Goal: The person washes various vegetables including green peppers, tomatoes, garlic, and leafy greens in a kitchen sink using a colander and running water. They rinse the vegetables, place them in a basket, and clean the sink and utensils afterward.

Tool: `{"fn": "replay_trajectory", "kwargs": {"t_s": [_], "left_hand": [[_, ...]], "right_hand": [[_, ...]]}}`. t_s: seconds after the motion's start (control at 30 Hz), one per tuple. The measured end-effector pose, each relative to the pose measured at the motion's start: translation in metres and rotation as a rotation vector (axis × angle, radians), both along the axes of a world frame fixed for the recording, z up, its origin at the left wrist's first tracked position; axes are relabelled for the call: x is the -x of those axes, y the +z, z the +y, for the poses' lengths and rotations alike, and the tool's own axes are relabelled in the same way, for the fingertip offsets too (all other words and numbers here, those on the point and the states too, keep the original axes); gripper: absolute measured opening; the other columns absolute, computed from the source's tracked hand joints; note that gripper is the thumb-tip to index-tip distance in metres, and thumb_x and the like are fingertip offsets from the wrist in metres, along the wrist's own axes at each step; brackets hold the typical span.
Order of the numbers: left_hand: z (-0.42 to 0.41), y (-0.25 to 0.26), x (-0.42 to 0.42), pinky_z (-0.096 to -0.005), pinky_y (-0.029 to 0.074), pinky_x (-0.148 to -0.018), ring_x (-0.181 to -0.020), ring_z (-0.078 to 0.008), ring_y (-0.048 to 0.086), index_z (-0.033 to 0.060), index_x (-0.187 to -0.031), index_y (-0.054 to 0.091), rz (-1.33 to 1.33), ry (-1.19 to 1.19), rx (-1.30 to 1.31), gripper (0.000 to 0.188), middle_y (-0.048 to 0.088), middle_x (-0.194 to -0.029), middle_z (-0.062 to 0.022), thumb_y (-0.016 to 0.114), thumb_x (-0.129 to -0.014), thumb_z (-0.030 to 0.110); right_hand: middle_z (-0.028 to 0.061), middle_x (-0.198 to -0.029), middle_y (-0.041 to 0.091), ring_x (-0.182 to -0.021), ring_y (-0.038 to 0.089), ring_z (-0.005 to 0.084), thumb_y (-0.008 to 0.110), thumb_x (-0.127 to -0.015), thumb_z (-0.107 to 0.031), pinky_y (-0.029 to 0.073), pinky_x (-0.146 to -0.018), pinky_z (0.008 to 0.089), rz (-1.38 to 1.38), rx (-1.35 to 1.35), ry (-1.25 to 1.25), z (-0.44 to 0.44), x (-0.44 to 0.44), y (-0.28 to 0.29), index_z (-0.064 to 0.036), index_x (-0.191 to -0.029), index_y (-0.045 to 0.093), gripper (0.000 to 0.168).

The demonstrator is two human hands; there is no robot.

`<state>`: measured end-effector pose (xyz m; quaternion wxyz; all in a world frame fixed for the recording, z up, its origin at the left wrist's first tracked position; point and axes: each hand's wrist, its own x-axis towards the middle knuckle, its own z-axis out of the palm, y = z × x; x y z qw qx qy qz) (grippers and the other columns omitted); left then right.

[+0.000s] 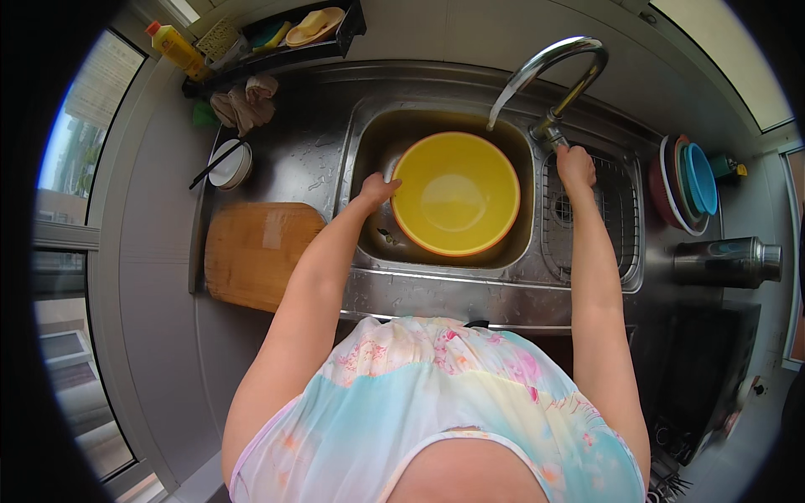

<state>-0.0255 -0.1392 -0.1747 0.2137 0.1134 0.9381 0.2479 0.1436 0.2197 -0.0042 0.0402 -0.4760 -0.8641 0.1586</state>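
Note:
A yellow basin [456,193] with an orange rim rests in the left bowl of a stainless steel sink [378,135]. My left hand [378,188] grips the basin's left rim, thumb over the edge and the other fingers mostly hidden. On the right, my right hand [575,166] is closed around the lever of the chrome faucet [569,53]. The faucet's spout arches over the back of the left bowl, and what looks like water shows at its tip. Inside the basin I see only a glossy bottom.
Left of the sink lie a wooden cutting board [255,251], white bowls [227,166] with dark chopsticks across them, and a cloth [245,104]. A wire rack [613,220] sits in the right bowl. Stacked basins [682,182] and a metal thermos [720,262] stand farther right.

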Motion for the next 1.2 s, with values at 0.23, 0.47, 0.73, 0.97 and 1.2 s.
{"fn": "replay_trajectory", "kwargs": {"t_s": [0.23,0.47,0.73,0.97,1.2], "left_hand": [[0.006,-0.011,-0.02,-0.0333,0.053,-0.079,-0.094,-0.0226,0.063,-0.0054,-0.116,0.052,-0.845,0.222,-0.468,0.04,0.063,-0.106,-0.0158,0.058,-0.082,0.016],[-0.005,0.02,-0.054,-0.0357,0.052,-0.083,-0.099,-0.0263,0.062,-0.0039,-0.119,0.05,-0.887,0.334,-0.785,0.038,0.061,-0.108,-0.0139,0.051,-0.082,0.007],[0.04,0.024,-0.079,-0.0354,0.051,-0.09,-0.109,-0.0221,0.058,0.0046,-0.128,0.046,-0.973,0.321,-1.174,0.039,0.056,-0.124,-0.009,0.05,-0.096,0.026],[0.071,0.059,-0.096,-0.036,0.048,-0.091,-0.114,-0.0195,0.052,0.0112,-0.133,0.039,-0.886,0.261,-1.376,0.043,0.05,-0.128,-0.0057,0.048,-0.097,0.033],[0.05,0.073,-0.079,-0.0351,0.052,-0.082,-0.107,-0.02,0.056,0.0103,-0.131,0.038,-0.563,0.399,-1.437,0.045,0.052,-0.123,-0.0072,0.053,-0.095,0.033]], "right_hand": [[0.0261,-0.099,0.063,-0.097,0.059,0.0437,0.041,-0.092,-0.047,0.046,-0.082,0.0493,0.119,0.0,0.022,-0.028,-0.031,-0.013,0.0,-0.095,0.065,0.052],[0.0197,-0.085,0.064,-0.08,0.062,0.0392,0.051,-0.092,-0.023,0.048,-0.071,0.045,0.458,0.039,0.076,-0.081,-0.066,-0.015,-0.003,-0.096,0.06,0.022],[0.0162,-0.099,0.059,-0.092,0.059,0.0348,0.053,-0.084,-0.004,0.049,-0.076,0.0417,0.621,-0.332,0.654,-0.127,-0.023,-0.009,-0.004,-0.107,0.054,0.024],[0.0195,-0.115,0.056,-0.103,0.055,0.0399,0.048,-0.089,-0.015,0.045,-0.088,0.0423,0.502,0.265,0.636,-0.156,0.035,-0.089,-0.002,-0.117,0.054,0.031],[0.0173,-0.105,0.059,-0.108,0.052,0.0372,0.049,-0.089,-0.018,0.044,-0.088,0.0437,0.525,0.03,0.856,-0.185,0.02,-0.072,-0.002,-0.108,0.058,0.026]]}}
